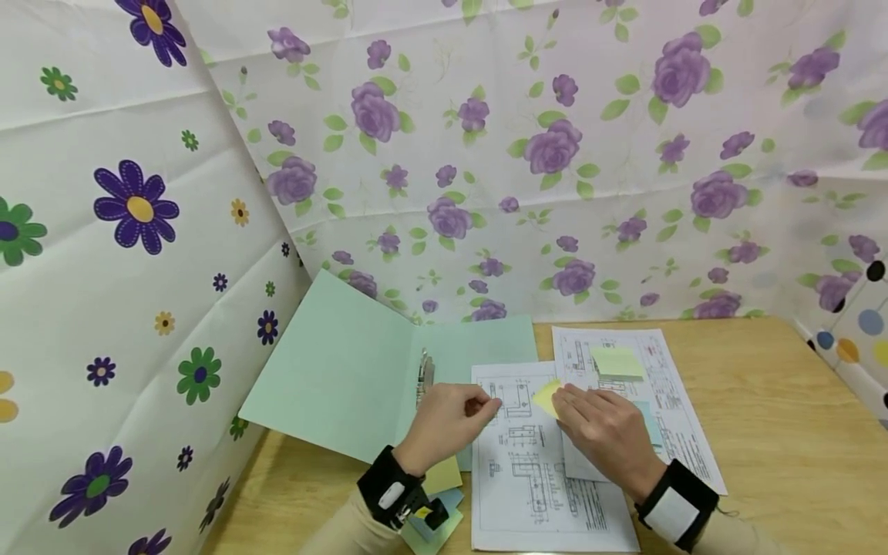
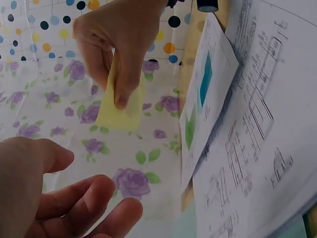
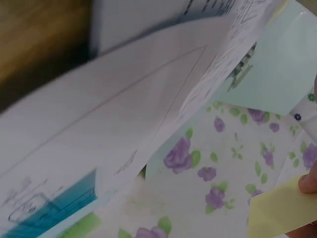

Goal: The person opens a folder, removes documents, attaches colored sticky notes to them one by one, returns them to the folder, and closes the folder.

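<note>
Yellow sticky note (image 1: 546, 397), qty 1: pinched btwn thumb & fingers of R hand (image 1: 602, 428), raised clear of the paper, free end sticking out toward the L side. L hand (image 1: 447, 424): grasping nothing; fingers loosely bent, thumb apart from them, near the note, not touching it.

Below hands: L drawing sheet (image 1: 502, 501), printed w/ technical line dwgs, partly over the folder; R drawing sheet (image 1: 683, 455), same type, overlapping the L one. On R sheet: green note (image 1: 617, 362) nr top; blue note (image 1: 650, 420) lower, partly hidden by R hand.

Under/beside L wrist: fanned notes (image 1: 440, 532), yellow, blue & green, at folder's lower edge.

Farther out: pale green folder (image 1: 333, 370), open, L cover tilted up; metal clip (image 1: 425, 374) at the spine. Black wrist straps (image 1: 676, 505), 1 per arm. Wood-look table (image 1: 777, 401) under all. Purple-rose cloth (image 1: 444, 154) behind; daisy-print cloth (image 1: 69, 139) at L; dotted cloth (image 1: 856, 331) at far R.
</note>
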### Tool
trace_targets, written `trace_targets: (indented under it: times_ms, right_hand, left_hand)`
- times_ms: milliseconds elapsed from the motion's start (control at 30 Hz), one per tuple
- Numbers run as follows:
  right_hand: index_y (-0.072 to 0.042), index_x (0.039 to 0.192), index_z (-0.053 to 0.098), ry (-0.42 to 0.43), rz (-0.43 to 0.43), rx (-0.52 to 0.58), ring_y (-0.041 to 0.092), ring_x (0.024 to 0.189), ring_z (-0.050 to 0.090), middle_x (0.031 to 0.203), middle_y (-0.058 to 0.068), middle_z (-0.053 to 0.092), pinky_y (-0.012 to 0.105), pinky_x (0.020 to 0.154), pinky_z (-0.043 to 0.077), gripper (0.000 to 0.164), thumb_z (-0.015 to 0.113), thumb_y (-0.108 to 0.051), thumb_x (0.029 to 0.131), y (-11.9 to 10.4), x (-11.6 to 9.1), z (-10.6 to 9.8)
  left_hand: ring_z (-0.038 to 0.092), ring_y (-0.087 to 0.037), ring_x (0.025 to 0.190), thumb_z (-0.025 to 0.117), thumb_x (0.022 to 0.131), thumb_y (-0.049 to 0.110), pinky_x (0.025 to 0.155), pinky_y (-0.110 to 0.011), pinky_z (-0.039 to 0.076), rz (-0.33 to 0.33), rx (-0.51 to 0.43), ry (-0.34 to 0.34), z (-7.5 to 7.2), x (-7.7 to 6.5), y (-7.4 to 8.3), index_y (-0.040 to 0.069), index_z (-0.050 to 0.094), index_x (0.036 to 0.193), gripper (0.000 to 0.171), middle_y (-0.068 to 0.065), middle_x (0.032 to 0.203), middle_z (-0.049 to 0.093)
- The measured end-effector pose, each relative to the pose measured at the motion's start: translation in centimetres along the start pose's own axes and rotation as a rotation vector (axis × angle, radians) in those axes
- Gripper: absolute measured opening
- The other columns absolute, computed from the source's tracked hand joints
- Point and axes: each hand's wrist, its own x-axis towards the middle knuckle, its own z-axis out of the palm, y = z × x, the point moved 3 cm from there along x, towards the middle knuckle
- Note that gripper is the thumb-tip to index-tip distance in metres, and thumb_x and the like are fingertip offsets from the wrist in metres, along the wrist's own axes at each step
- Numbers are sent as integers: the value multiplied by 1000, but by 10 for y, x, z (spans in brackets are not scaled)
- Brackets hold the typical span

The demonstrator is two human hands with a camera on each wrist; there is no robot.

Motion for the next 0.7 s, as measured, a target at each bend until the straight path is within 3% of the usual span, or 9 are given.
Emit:
trace_targets:
  times_ms: [167,300,367,433,533,600,700]
  right_hand:
    - [1,107,85,-27,-12,20,27,86,87,99,14,88,42,69,68,31,75,-22,88,-12,0,2]
    - [0,107,85,-51,-14,9,26,87,87,100,13,89,41,70,68,34,81,-22,81,-14,1,4]
    - [0,107,85,-59,-14,3,26,87,87,100,13,89,40,70,68,31,78,-22,88,-14,1,4]
    - [1,107,85,-61,-14,-4,26,87,87,99,13,89,40,70,68,30,68,-24,104,-14,1,4]
    - [0,106,86,-55,-17,-21,25,86,87,98,13,89,40,69,68,57,40,-29,124,-13,1,4]
    - [-1,105,86,-49,-17,-29,24,85,87,98,12,89,40,69,68,69,28,-31,127,-13,1,3]
    - [-2,106,86,-47,-7,-16,24,85,87,99,12,89,41,69,68,70,27,-33,127,-11,1,2]
  left_hand:
    - [58,5,67,73,110,24,68,-15,48,49,-31,-40,18,12,18,12,88,99,22,-2,82,81]
    - [51,8,61,73,107,18,62,-12,43,68,-34,-49,28,18,24,11,86,93,20,-2,76,79]
    - [46,9,58,73,105,14,59,-11,39,65,-36,-47,29,19,27,11,85,90,20,-2,72,76]
    - [43,9,56,71,105,12,58,-12,35,63,-34,-47,30,20,28,11,84,89,21,-2,69,74]
    - [40,9,55,70,105,10,58,-12,33,72,-30,-45,30,21,30,10,83,87,22,-2,67,72]
    - [39,8,54,70,105,10,58,-12,32,79,-30,-46,30,21,30,10,83,86,23,-2,65,70]
    - [39,8,53,70,105,10,58,-11,32,84,-28,-50,30,22,30,10,83,85,23,-2,64,70]
